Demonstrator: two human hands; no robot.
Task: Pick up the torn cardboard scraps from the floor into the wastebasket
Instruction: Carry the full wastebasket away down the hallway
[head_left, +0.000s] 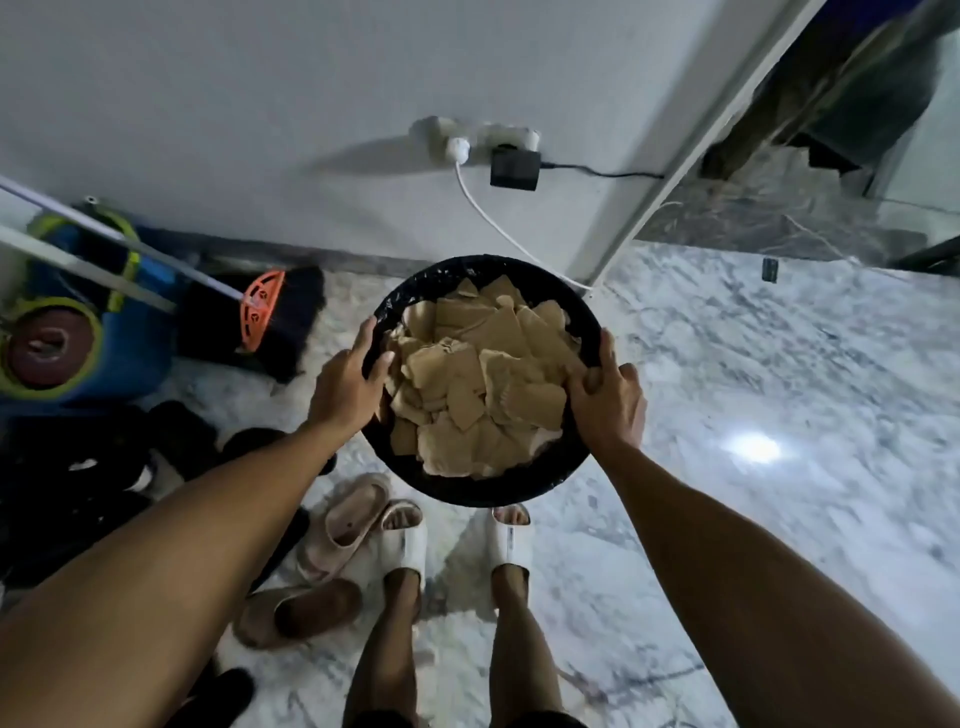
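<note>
My left hand (345, 384) and right hand (608, 397) grip the wastebasket (519, 486) rim; between them, heaped cardboard scraps (478, 387) could spill if I tilt it.

Both hands are gripping the black wastebasket (519, 480) by its rim. The left hand (347, 382) is holding the left edge, thumb hooking inside, fingers reaching up along the outside. The right hand (609, 397) is clamping the right edge, fingers curling over the rim. Brown cardboard scraps (475, 387) are piling the basket to the brim. It is sitting just ahead of the person's feet in white slides (506, 538) on the marble floor (753, 389). Tan slippers (343, 525) are lying to the left. An orange-headed broom (262, 306) is leaning by a blue drum (130, 332). A white cable (493, 218) is running down from the wall socket (457, 148).
</note>
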